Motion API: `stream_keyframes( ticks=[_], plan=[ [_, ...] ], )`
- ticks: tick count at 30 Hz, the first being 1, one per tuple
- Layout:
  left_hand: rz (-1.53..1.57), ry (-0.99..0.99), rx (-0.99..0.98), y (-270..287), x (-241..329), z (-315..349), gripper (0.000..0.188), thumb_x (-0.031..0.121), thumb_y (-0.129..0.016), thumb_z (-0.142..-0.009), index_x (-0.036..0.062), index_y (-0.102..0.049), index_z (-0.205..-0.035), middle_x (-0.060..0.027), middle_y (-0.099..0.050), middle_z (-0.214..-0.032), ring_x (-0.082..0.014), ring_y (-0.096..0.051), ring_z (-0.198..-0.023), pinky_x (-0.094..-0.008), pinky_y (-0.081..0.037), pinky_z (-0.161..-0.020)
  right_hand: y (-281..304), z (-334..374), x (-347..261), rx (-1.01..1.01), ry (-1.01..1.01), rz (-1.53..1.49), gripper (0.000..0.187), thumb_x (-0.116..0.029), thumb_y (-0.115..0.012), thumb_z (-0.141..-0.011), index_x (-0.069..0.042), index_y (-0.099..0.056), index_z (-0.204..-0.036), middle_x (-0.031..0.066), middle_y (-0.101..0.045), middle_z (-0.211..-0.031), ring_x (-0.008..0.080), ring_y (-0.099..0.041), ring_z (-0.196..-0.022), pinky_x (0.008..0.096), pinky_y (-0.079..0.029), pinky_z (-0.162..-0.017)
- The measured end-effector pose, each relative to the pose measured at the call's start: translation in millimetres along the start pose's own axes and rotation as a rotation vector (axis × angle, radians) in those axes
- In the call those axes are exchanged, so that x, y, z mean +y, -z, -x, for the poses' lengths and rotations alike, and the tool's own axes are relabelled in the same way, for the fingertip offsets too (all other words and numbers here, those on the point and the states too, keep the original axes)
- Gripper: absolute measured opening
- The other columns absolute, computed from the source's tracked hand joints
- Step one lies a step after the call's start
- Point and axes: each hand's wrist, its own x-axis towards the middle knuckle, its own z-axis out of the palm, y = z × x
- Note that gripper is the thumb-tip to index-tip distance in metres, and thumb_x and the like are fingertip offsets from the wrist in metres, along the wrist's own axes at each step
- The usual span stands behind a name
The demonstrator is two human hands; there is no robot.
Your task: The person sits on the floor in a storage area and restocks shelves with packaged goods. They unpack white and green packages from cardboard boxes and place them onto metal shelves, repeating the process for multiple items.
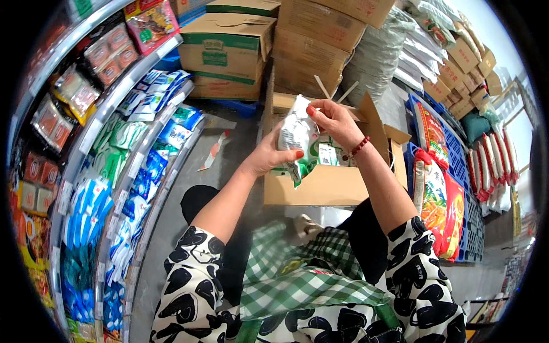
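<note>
Between my two hands is a small white and green plastic bag (297, 134), held upright above an opened cardboard box (320, 191). My left hand (267, 150) grips the bag's left side, thumb across its front. At its upper right edge, my right hand (336, 121) pinches the bag with thumb and fingers. Inside the box, partly hidden by my hands, lie more green and white bags (327, 154). The box's flaps stand open.
Shelves (128, 188) at the left carry blue, white and green bags and dark packs. Stacked cartons (226, 54) and large sacks (380, 51) stand ahead. At the right, a blue pallet (472, 217) bears red bags (452, 200). A torn paper scrap (214, 150) lies on the floor.
</note>
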Motion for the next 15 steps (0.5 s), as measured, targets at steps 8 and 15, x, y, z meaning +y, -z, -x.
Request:
stream_keyframes(
  ticks=[8,15],
  plan=[
    [-0.203,0.057,0.133,26,1,67,0.078,0.025,-0.071,-0.064,0.0031,-0.034,-0.129,-0.0078,-0.048,-0.116,-0.0171,-0.045,-0.107,-0.0299,-0.033,-0.094,-54,-8,16,-0.324,-0.027,-0.062,0.031,-0.021,-0.066,-0.077,0.003,-0.056,-0.094,0.0061,-0.059,-0.08,0.0116,-0.054,-0.07,0.0243,-0.044,-0.061],
    [-0.054,-0.081,0.503,24,48,133,0.069,0.025,-0.067,-0.074,0.0004,-0.033,-0.128,-0.01,-0.048,-0.115,-0.0156,-0.05,-0.101,-0.0262,-0.043,-0.081,-120,-10,-27,-0.261,0.064,-0.275,0.02,-0.017,-0.063,-0.08,-0.001,-0.053,-0.077,0.0024,-0.054,-0.064,0.0087,-0.049,-0.05,0.0228,-0.039,-0.042]
  ],
)
